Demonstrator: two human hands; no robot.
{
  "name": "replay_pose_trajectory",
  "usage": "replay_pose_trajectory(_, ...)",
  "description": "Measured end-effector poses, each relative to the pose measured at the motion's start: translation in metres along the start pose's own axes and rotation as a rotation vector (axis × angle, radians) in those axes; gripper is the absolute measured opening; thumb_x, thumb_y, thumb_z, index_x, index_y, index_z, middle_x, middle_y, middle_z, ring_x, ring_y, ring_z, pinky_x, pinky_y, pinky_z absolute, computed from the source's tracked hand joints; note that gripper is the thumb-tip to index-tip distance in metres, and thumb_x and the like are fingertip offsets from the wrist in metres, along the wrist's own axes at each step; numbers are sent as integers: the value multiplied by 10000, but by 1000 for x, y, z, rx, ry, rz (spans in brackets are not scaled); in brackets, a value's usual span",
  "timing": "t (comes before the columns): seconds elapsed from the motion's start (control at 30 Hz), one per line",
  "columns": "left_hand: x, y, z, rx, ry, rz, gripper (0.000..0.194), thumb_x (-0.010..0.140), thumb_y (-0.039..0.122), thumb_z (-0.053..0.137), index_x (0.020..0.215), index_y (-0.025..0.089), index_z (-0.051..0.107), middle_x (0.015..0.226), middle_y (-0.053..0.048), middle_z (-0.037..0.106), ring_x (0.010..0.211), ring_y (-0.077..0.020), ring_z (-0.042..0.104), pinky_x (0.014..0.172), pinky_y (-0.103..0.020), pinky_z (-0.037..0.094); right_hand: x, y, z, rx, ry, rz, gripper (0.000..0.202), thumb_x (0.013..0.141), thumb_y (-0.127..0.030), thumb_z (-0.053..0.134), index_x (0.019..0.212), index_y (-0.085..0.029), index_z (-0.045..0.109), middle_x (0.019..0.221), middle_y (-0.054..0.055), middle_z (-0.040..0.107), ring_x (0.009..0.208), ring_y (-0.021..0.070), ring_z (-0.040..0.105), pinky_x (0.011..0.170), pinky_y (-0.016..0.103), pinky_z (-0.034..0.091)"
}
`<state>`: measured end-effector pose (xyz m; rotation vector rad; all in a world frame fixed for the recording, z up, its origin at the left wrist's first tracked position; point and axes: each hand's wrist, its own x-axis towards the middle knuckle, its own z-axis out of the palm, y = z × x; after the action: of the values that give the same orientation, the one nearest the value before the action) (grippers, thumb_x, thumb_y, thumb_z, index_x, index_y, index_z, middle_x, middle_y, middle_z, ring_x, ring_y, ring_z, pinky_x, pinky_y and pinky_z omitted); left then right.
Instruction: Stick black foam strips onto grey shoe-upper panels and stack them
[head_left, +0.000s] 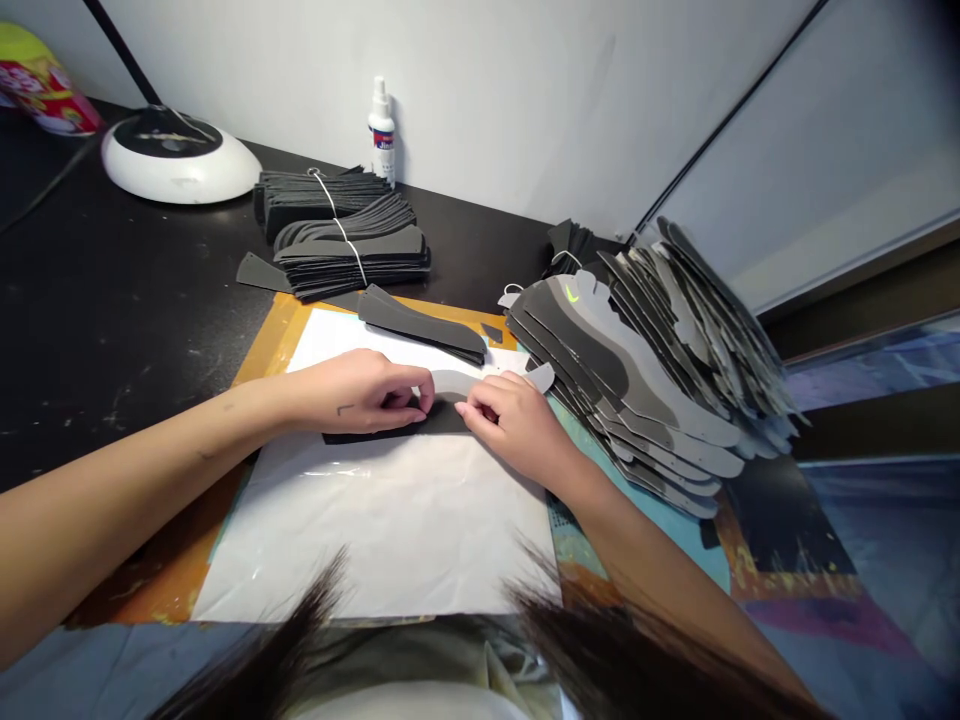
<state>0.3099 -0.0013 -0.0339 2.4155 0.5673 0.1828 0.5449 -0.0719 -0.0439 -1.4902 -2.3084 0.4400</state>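
A grey-and-black shoe upper panel (442, 418) lies flat on a white sheet (390, 520), its grey edge on the far side. My left hand (367, 392) is closed, thumb and index finger pinching at the middle of the panel. To its right, my right hand (514, 415) is closed too, its fingertips gripping the panel's edge near the grey end. Parts of the panel are hidden under both hands. Just beyond them rests a small stack of dark curved strips (424, 325), with a little dark scrap (492, 333) beside it.
Tied bundles of dark strips (352, 255) stand at the back left, before a white spray bottle (382, 135). A white lamp base (180, 170) is further left, near a red-and-yellow container (45, 85). Large piles of grey shoe upper pieces (630, 360) crowd the right side.
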Motion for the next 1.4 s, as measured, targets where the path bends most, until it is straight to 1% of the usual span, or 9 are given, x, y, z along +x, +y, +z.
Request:
replay_pose_trajectory(0.37, 1, -1, -1, -31, -9, 11, 187, 922, 239, 561, 1035, 219, 709, 591, 46, 579, 497, -83, 459, 531, -188, 318, 1, -2, 0, -82, -26, 10, 303, 945, -221, 557, 649, -200, 495, 707, -7, 539, 736, 165, 455, 745, 298, 321)
replay_pose_trajectory(0.47, 0, -4, 0, -57, -8, 31, 245, 920, 224, 567, 1095, 244, 737, 684, 17, 680, 527, -86, 514, 555, -187, 357, 0, -2, 0, -115, -40, 7, 264, 966, -231, 532, 706, -199, 559, 753, 6, 571, 778, 175, 488, 758, 308, 315)
replay_pose_trajectory(0.57, -1, -9, 2, -81, -8, 48, 310, 930, 215, 562, 1181, 278, 733, 858, -21, 766, 569, -94, 574, 582, -191, 401, 0, -2, 0, -126, -52, 4, 251, 978, -243, 517, 742, -200, 590, 777, 14, 585, 808, 183, 504, 776, 314, 317)
replay_pose_trajectory(0.77, -1, -13, 3, -65, -25, 114, 348, 939, 174, 569, 1237, 281, 713, 1001, -53, 780, 710, -125, 672, 651, -194, 444, 0, 0, 0, -109, -57, 0, 253, 977, -241, 521, 739, -197, 594, 780, 11, 589, 812, 181, 510, 783, 315, 316)
replay_pose_trajectory(0.9, -1, -7, 1, -52, -53, 94, 340, 953, 138, 572, 1244, 255, 705, 1051, -43, 773, 777, -105, 682, 714, -174, 433, 0, 1, 0, -121, -64, -6, 261, 976, -250, 526, 726, -198, 581, 775, 8, 581, 815, 182, 512, 773, 317, 308)
replay_pose_trajectory(1.07, -1, -1, 1, 22, -69, 101, 322, 976, 158, 557, 1249, 250, 702, 1008, -46, 776, 775, -117, 668, 693, -200, 407, 1, 0, -3, -122, -88, 0, 286, 967, -251, 543, 687, -198, 546, 752, 2, 557, 783, 176, 494, 742, 313, 296)
replay_pose_trajectory(1.2, -1, -1, 4, 186, -68, 130, 358, 981, 172, 546, 1269, 336, 683, 928, -18, 770, 695, -128, 624, 606, -253, 337, 2, 0, -5, -95, -97, -5, 307, 953, -252, 567, 658, -196, 503, 722, -12, 528, 752, 165, 472, 735, 305, 292)
replay_pose_trajectory(1.27, -2, -3, 6, 257, -47, 178, 383, 979, 171, 534, 1278, 367, 672, 865, -1, 758, 633, -125, 588, 563, -278, 292, 2, 1, -5, -84, -97, -5, 315, 947, -251, 573, 649, -194, 490, 710, -17, 518, 740, 161, 461, 733, 300, 290)
replay_pose_trajectory(1.4, -2, -5, 8, 355, 0, 282, 417, 967, 161, 505, 1295, 366, 661, 743, -1, 713, 550, -125, 536, 522, -291, 260, 2, 2, -5, -76, -101, -2, 314, 947, -247, 568, 647, -190, 495, 710, -15, 522, 737, 160, 457, 732, 296, 286)
